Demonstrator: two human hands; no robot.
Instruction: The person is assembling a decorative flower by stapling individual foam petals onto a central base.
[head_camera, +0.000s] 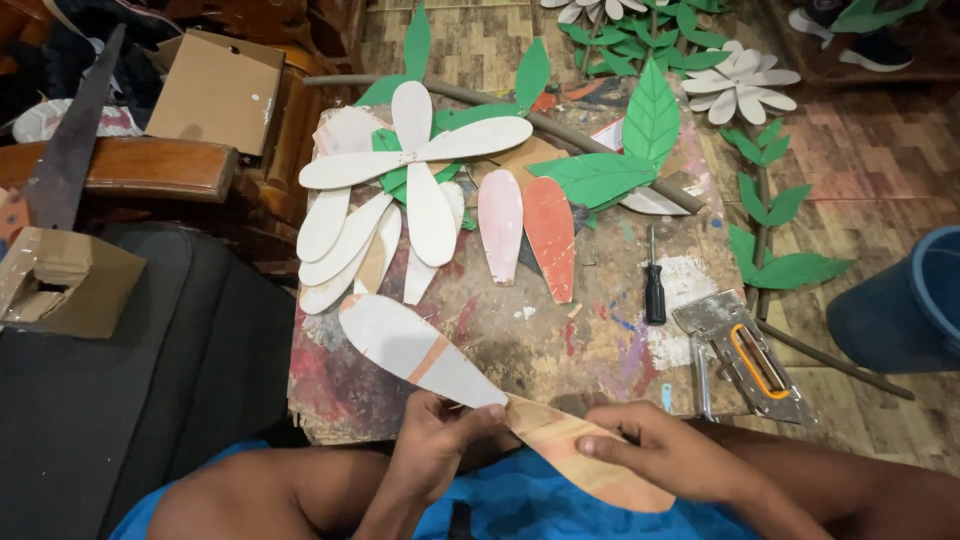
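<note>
Head view — both hands (440, 440) on petal (450, 365)

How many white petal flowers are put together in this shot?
3: one flower on the paint-stained board, one on the floor at upper right, one cut off by the top edge. Others may lie outside view.

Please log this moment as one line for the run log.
left hand: grips petal cutout | right hand: pinches its orange end | stapler, screwdriver: idle on board
</note>
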